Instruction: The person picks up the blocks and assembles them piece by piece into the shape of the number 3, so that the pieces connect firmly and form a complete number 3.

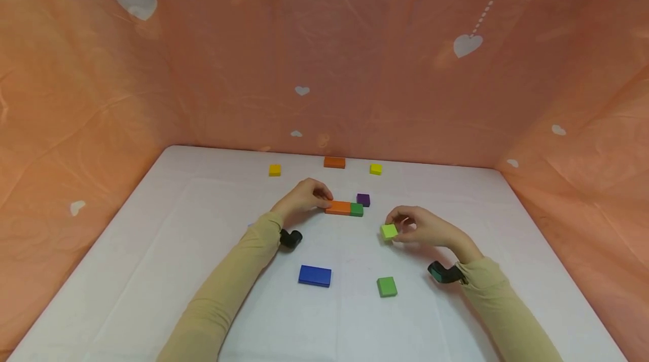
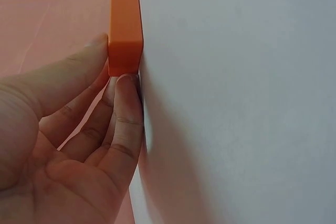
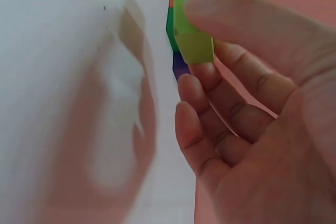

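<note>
My left hand (image 1: 306,197) holds the left end of a long orange block (image 1: 338,208) on the white table, thumb and fingertips against it in the left wrist view. A dark green block (image 1: 357,210) touches that block's right end. Just behind the green one sits a purple block (image 1: 363,200). To the right, my right hand (image 1: 428,229) pinches a lime green block (image 1: 389,231) between thumb and fingers. The right wrist view has this lime block (image 3: 191,9) held above the table, its shadow below. The far side of the left hand's grip is hidden.
Along the back lie a yellow-orange block (image 1: 275,170), another orange block (image 1: 334,162) and a yellow block (image 1: 376,169). Nearer are a blue block (image 1: 315,276) and a green block (image 1: 387,287). An orange curtain (image 1: 324,69) surrounds the table's back and sides.
</note>
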The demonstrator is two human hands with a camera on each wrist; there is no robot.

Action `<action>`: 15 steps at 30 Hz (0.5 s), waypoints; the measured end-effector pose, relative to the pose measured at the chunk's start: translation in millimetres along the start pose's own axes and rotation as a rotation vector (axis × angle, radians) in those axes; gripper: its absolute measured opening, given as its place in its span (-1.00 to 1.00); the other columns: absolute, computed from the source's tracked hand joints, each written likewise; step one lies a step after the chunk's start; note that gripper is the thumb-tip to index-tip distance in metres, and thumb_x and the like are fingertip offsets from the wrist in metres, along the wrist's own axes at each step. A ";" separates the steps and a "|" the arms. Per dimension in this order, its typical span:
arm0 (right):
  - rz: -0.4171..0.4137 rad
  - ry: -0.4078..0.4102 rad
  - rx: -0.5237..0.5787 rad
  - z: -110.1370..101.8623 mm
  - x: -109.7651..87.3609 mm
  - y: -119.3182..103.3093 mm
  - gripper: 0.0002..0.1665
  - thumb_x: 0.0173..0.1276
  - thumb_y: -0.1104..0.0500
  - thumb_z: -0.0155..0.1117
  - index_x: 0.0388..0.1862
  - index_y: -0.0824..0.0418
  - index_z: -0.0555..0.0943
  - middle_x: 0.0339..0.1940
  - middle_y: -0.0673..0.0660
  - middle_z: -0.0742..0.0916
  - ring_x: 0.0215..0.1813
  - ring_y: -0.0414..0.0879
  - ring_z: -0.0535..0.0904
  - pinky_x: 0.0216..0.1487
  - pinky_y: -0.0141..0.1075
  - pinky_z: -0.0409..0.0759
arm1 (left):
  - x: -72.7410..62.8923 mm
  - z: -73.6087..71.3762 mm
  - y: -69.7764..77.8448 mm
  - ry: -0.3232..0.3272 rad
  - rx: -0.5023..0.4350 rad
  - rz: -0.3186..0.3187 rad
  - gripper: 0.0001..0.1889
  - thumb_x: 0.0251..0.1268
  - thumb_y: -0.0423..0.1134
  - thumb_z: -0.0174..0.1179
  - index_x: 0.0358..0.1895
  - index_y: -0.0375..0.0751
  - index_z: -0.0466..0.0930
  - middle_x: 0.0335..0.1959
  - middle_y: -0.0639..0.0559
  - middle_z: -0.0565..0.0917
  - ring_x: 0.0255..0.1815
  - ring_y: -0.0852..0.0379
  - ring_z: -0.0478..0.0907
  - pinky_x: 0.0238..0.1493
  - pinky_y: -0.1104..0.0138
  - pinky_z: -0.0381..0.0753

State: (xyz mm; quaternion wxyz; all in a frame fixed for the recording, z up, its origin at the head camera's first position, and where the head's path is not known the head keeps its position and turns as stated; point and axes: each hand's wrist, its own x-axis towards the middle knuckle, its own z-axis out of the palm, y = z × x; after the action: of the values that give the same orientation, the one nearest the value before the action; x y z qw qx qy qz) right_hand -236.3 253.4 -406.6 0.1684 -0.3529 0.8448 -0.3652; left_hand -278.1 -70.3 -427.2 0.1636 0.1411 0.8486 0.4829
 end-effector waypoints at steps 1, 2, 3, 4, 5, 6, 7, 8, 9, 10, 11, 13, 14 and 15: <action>0.003 0.003 -0.001 0.6 2.1 -0.6 -0.67 0.18 0.22 0.43 -0.08 0.21 0.57 -0.21 0.05 0.62 -0.16 0.06 0.47 -0.05 -0.18 0.45 | 0.1 0.0 -0.2 0.000 0.004 0.002 -0.86 0.22 -0.35 0.30 -0.16 -0.23 0.66 -0.27 -0.01 0.63 -0.21 0.04 0.50 -0.04 0.29 0.51; 0.008 0.005 -0.005 1.4 4.3 -0.9 -0.67 0.18 0.22 0.43 -0.08 0.20 0.57 -0.21 0.04 0.62 -0.15 0.05 0.47 -0.05 -0.18 0.45 | 0.2 -0.1 -0.5 0.000 0.006 0.004 -0.86 0.22 -0.35 0.30 -0.16 -0.23 0.66 -0.27 -0.01 0.63 -0.21 0.04 0.50 -0.04 0.29 0.51; 0.014 0.006 -0.006 2.1 6.3 -1.2 -0.67 0.18 0.22 0.43 -0.08 0.19 0.57 -0.21 0.04 0.62 -0.15 0.05 0.47 -0.04 -0.19 0.45 | 0.2 -0.2 -0.7 0.000 0.009 0.006 -0.86 0.21 -0.35 0.30 -0.16 -0.23 0.66 -0.27 -0.01 0.63 -0.21 0.04 0.51 -0.05 0.29 0.51; 0.017 0.008 -0.007 2.8 8.2 -1.4 -0.67 0.18 0.22 0.43 -0.08 0.18 0.57 -0.21 0.03 0.62 -0.14 0.05 0.48 -0.03 -0.19 0.46 | 0.4 -0.3 -1.1 0.000 0.008 0.007 -0.86 0.21 -0.35 0.30 -0.16 -0.23 0.66 -0.27 -0.01 0.63 -0.21 0.04 0.51 -0.05 0.29 0.51; 0.017 0.009 -0.007 3.4 9.8 -1.8 -0.67 0.18 0.23 0.43 -0.09 0.17 0.57 -0.21 0.02 0.62 -0.14 0.05 0.48 -0.03 -0.19 0.46 | 0.7 -0.3 -1.6 -0.001 0.011 0.009 -0.86 0.21 -0.35 0.30 -0.16 -0.23 0.66 -0.27 -0.01 0.63 -0.21 0.04 0.51 -0.05 0.30 0.51; 0.019 0.010 -0.008 4.0 11.4 -2.3 -0.67 0.18 0.23 0.43 -0.09 0.16 0.57 -0.20 0.01 0.62 -0.14 0.05 0.48 -0.03 -0.19 0.46 | 1.1 -0.4 -2.0 -0.002 0.013 0.010 -0.86 0.21 -0.35 0.30 -0.16 -0.23 0.66 -0.27 -0.01 0.64 -0.21 0.04 0.51 -0.05 0.30 0.51; 0.022 0.011 -0.009 4.6 12.7 -2.8 -0.67 0.18 0.24 0.43 -0.09 0.16 0.57 -0.20 0.00 0.62 -0.13 0.04 0.48 -0.03 -0.20 0.46 | 1.5 -0.5 -2.4 -0.002 0.013 0.009 -0.86 0.21 -0.34 0.31 -0.16 -0.22 0.66 -0.28 0.00 0.64 -0.21 0.05 0.51 -0.05 0.30 0.51; 0.021 0.011 -0.009 5.1 14.0 -3.3 -0.67 0.18 0.24 0.43 -0.09 0.16 0.57 -0.20 0.00 0.62 -0.13 0.04 0.48 -0.02 -0.20 0.46 | 1.8 -0.7 -2.8 -0.004 0.012 0.008 -0.86 0.21 -0.34 0.31 -0.16 -0.22 0.66 -0.28 0.00 0.63 -0.21 0.05 0.51 -0.06 0.30 0.51; 0.020 0.012 -0.008 5.5 15.2 -3.8 -0.67 0.18 0.24 0.43 -0.09 0.16 0.57 -0.19 0.00 0.62 -0.13 0.04 0.48 -0.02 -0.21 0.47 | 2.0 -0.8 -3.1 -0.004 0.013 0.007 -0.86 0.21 -0.34 0.31 -0.17 -0.22 0.66 -0.28 0.00 0.64 -0.22 0.05 0.51 -0.06 0.31 0.51; 0.016 0.013 -0.010 5.9 16.3 -4.0 -0.68 0.18 0.24 0.42 -0.08 0.16 0.57 -0.19 0.00 0.62 -0.13 0.03 0.48 -0.01 -0.21 0.47 | 2.3 -0.9 -3.3 -0.005 0.012 0.006 -0.85 0.21 -0.33 0.31 -0.17 -0.22 0.66 -0.28 0.00 0.64 -0.22 0.05 0.51 -0.06 0.31 0.51; 0.013 0.015 -0.012 6.2 17.5 -4.2 -0.68 0.19 0.24 0.42 -0.08 0.17 0.57 -0.19 0.00 0.62 -0.14 0.02 0.48 -0.01 -0.21 0.47 | 2.6 -0.9 -3.4 -0.005 0.014 0.007 -0.85 0.20 -0.33 0.32 -0.17 -0.22 0.66 -0.28 0.00 0.64 -0.22 0.05 0.51 -0.07 0.31 0.51; 0.007 0.021 -0.014 7.1 19.7 -4.5 -0.68 0.19 0.25 0.42 -0.08 0.19 0.57 -0.19 0.01 0.63 -0.15 0.01 0.48 -0.01 -0.20 0.48 | 2.8 -1.1 -3.7 -0.007 0.014 0.011 -0.85 0.20 -0.33 0.32 -0.17 -0.22 0.66 -0.29 0.00 0.64 -0.22 0.05 0.51 -0.07 0.31 0.51; 0.000 0.025 -0.016 7.6 20.9 -4.3 -0.68 0.19 0.25 0.42 -0.08 0.20 0.57 -0.19 0.01 0.63 -0.15 0.01 0.49 -0.01 -0.18 0.48 | 2.7 -1.2 -3.9 -0.008 0.012 0.011 -0.85 0.20 -0.33 0.32 -0.17 -0.22 0.66 -0.29 0.00 0.64 -0.22 0.05 0.51 -0.07 0.31 0.51; -0.005 0.029 -0.014 8.3 22.1 -4.1 -0.67 0.19 0.25 0.42 -0.08 0.21 0.57 -0.18 0.02 0.63 -0.15 0.01 0.49 -0.01 -0.17 0.48 | 2.9 -1.2 -4.3 -0.008 0.015 0.014 -0.85 0.20 -0.33 0.32 -0.17 -0.22 0.66 -0.29 0.00 0.64 -0.23 0.05 0.51 -0.07 0.31 0.52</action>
State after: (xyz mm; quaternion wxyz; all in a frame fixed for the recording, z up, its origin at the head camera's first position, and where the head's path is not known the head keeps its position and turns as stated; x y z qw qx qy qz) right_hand -245.2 231.4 -409.8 0.1529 -0.3508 0.8488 -0.3647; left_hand -281.6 -72.2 -430.8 0.1623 0.1502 0.8505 0.4773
